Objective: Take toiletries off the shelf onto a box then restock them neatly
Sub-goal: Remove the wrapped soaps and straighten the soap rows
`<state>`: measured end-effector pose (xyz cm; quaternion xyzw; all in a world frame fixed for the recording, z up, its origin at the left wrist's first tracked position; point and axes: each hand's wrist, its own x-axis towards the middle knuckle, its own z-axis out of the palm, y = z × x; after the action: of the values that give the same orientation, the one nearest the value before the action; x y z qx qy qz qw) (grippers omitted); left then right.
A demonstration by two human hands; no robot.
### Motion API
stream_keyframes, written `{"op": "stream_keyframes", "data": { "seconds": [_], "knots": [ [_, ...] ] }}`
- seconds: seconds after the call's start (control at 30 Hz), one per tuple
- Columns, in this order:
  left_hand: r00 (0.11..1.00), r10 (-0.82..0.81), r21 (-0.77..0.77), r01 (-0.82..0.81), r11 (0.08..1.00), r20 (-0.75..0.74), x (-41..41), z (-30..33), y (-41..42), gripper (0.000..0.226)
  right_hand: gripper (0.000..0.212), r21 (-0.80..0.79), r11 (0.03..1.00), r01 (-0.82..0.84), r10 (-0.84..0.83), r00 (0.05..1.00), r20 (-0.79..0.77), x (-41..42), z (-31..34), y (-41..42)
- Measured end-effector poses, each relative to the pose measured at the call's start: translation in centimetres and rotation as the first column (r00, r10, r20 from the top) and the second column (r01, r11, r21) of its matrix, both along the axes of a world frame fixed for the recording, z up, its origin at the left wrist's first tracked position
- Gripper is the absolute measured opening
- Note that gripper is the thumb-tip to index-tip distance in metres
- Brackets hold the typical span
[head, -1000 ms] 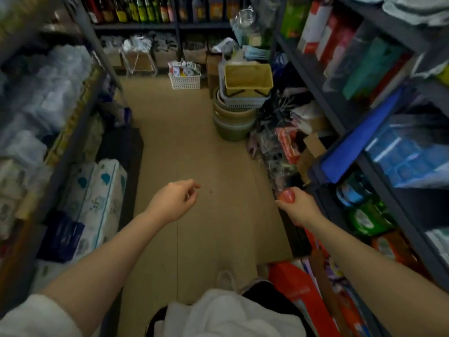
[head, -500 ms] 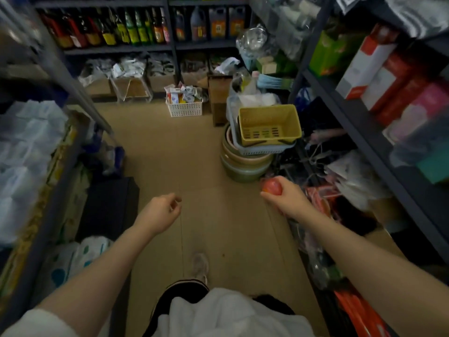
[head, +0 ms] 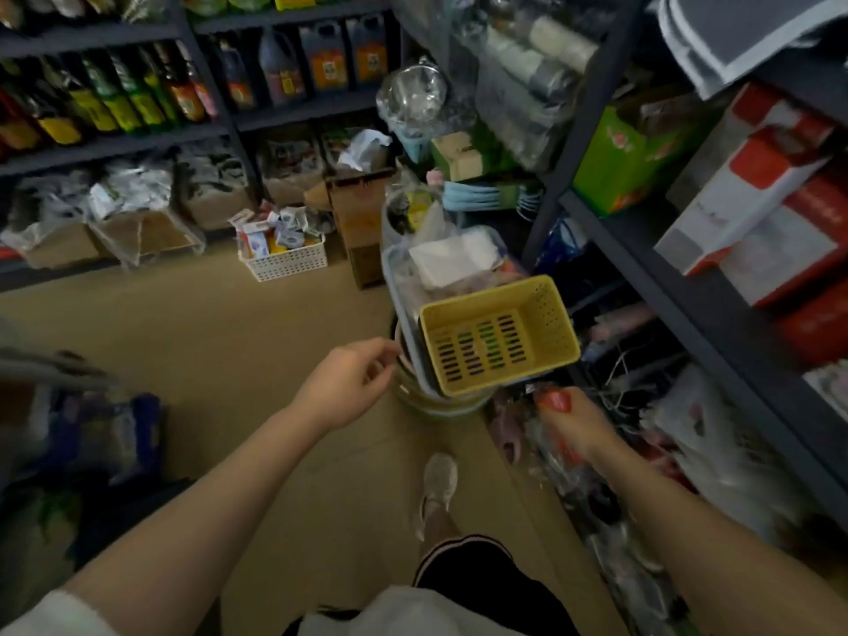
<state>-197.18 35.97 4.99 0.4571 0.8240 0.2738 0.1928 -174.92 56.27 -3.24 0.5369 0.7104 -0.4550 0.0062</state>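
My right hand point(head: 579, 426) grips a small round red item point(head: 554, 400), low over packaged goods at the foot of the right shelf. My left hand point(head: 349, 383) hangs in mid-aisle with fingers loosely curled and holds nothing; its fingertips are near the rim of the stacked tubs point(head: 440, 403). An empty yellow slotted basket point(head: 498, 335) rests tilted on that stack, just ahead of both hands. The dark right shelf point(head: 679, 286) carries red-and-white boxes point(head: 757, 199) and a green box point(head: 631, 160). No cardboard box for the toiletries can be picked out near my hands.
A white basket of small packets point(head: 287, 257) and a brown carton point(head: 362, 222) stand on the tan floor ahead. Bottles line the back shelves point(head: 137, 103). Bagged goods point(head: 105, 433) fill the left shelf. My foot point(head: 439, 482) is on the floor below.
I have walked forward along the aisle; the yellow basket and tubs are much closer. My right hand, still holding the red item, has dropped lower. My left hand has come up near the tubs.
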Motion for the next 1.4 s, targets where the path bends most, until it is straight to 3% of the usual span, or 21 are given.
{"op": "stream_keyframes", "data": {
  "seconds": [0.13, 0.4, 0.5, 0.67, 0.73, 0.83, 0.93, 1.0, 1.13, 1.27, 1.4],
  "knots": [
    [0.999, -0.03, -0.04, 0.031, 0.999, 0.025, -6.0, -2.1, 7.3, 0.024, 0.028, -0.096, 0.993, 0.065, -0.067, 0.998, -0.009, -5.3, -3.7, 6.7],
    [0.996, 0.018, -0.346, 0.011, 0.938, 0.082, -16.3, -10.9, 14.2, 0.029, 0.037, -0.374, 0.901, 0.22, -0.217, 0.975, 0.052, -14.8, -10.6, 12.4],
    [0.995, -0.038, -0.302, 0.066, 0.951, 0.097, -18.4, -13.9, 16.5, 0.028, 0.038, -0.435, 0.829, 0.351, -0.325, 0.936, 0.136, -16.5, -15.4, 12.8],
    [0.98, -0.163, -0.129, 0.178, 0.976, 0.115, -20.0, -17.9, 19.6, 0.027, 0.036, -0.407, 0.707, 0.579, -0.503, 0.815, 0.286, -18.5, -22.1, 12.6],
    [0.965, -0.215, -0.106, 0.232, 0.967, 0.151, -20.2, -19.2, 20.6, 0.027, 0.032, -0.443, 0.68, 0.584, -0.486, 0.812, 0.324, -19.0, -23.5, 12.5],
    [0.924, -0.33, -0.107, 0.354, 0.929, 0.194, -20.4, -20.8, 21.5, 0.032, 0.039, -0.446, 0.728, 0.521, -0.386, 0.849, 0.362, -19.4, -25.4, 12.5],
    [0.906, -0.375, -0.119, 0.402, 0.908, 0.199, -21.1, -20.9, 22.0, 0.032, 0.034, -0.237, 0.84, 0.488, -0.354, 0.823, 0.444, -19.9, -24.1, 12.3],
    [0.886, -0.412, -0.11, 0.441, 0.891, 0.211, -21.2, -19.8, 22.5, 0.025, 0.028, -0.148, 0.885, 0.442, -0.349, 0.84, 0.416, -19.8, -21.5, 12.2],
    [0.829, -0.514, -0.117, 0.546, 0.83, 0.221, -20.8, -15.7, 23.6, 0.028, 0.012, -0.225, 0.852, 0.473, -0.461, 0.881, 0.109, -18.0, -14.7, 11.2],
    [0.717, -0.668, -0.163, 0.696, 0.699, 0.2, -19.8, -10.8, 25.2, 0.032, 0.01, -0.083, 0.883, 0.462, -0.456, 0.887, 0.076, -14.8, -7.9, 8.1],
    [0.532, -0.832, -0.173, 0.844, 0.507, 0.159, -16.1, -6.1, 26.4, 0.034, 0.012, -0.057, 0.804, 0.592, -0.589, 0.806, 0.056, -10.1, -2.8, 2.4]
  ]
}}
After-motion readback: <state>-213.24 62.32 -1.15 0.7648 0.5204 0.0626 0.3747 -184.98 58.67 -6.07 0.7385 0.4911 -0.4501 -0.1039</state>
